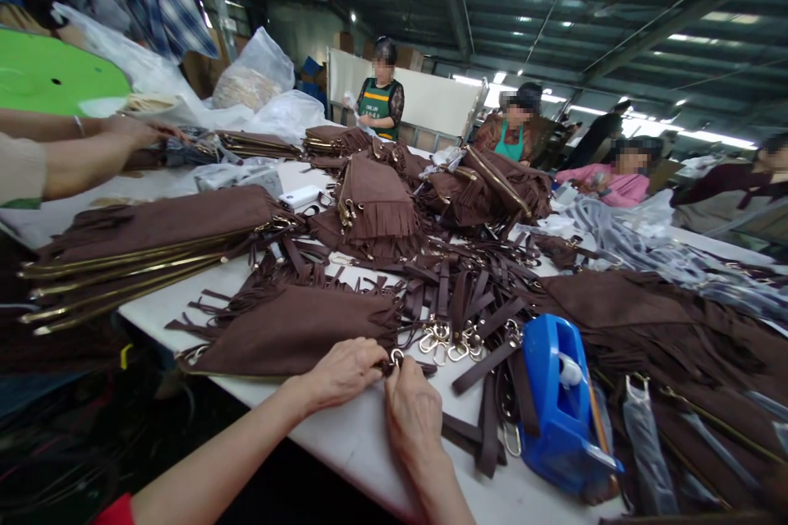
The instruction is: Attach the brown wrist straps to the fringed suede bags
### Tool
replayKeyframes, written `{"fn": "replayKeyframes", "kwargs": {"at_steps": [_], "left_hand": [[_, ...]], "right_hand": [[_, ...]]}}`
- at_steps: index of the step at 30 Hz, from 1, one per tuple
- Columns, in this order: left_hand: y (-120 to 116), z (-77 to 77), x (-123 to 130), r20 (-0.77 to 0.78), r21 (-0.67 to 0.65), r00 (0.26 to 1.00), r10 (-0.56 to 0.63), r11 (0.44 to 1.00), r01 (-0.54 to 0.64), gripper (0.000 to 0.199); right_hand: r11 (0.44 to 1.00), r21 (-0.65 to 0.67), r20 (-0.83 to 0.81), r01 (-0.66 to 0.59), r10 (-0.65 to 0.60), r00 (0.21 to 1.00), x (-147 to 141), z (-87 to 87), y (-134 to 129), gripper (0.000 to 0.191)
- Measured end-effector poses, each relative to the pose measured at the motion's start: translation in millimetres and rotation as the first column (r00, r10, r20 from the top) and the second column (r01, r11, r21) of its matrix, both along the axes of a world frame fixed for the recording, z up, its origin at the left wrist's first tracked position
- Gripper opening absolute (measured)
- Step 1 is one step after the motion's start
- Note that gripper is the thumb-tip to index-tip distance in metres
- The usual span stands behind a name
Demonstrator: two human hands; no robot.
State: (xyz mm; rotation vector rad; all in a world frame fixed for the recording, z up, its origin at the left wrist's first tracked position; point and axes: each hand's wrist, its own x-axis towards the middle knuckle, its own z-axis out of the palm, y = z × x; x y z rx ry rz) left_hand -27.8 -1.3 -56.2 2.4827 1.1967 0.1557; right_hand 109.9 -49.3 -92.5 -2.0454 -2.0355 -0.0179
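Observation:
A flat dark brown fringed bag (295, 328) with a gold zipper edge lies in front of me, its fringe pointing away. My left hand (348, 371) is closed at the bag's right-hand corner, thumb and fingers pinched together on it. My right hand (414, 404) touches the left one there, with its fingers pinched on a small metal ring (396, 356) at that corner. The exact grip is partly hidden by the fingers. Just beyond, brown straps (461, 295) with gold snap hooks (459, 351) lie in a heap.
A blue tape dispenser (557, 410) stands right of my hands. Stacked brown bags (166, 217) lie left, more fringed bags (378, 197) farther back, and others (621, 303) right. A co-worker's arms (80, 148) reach in at left; several people sit or stand beyond the table (369, 443).

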Motion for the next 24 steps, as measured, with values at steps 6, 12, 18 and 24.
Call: {"fn": "replayKeyframes", "kwargs": {"at_steps": [6,12,18,24], "left_hand": [[-1,-6.5,6,-0.042,0.115,0.999,-0.018,0.993,0.023,0.011],[-1,-10.0,11,-0.074,0.168,0.997,0.008,0.986,0.005,0.014],[2,-12.2,12,-0.079,0.18,0.996,0.044,0.983,-0.03,0.019],[4,-8.8,14,-0.066,0.163,0.995,0.071,0.985,-0.06,0.019]], "right_hand": [[0.996,-0.076,-0.029,0.043,-0.045,0.999,-4,9.2,3,0.011],[0.993,-0.104,-0.002,0.062,-0.062,0.998,-7,7.1,6,0.014],[0.997,-0.072,0.024,0.015,-0.013,1.0,-4,4.9,5,0.009],[1.0,-0.022,0.056,0.012,-0.011,0.998,-5,-2.4,2,0.011]]}}
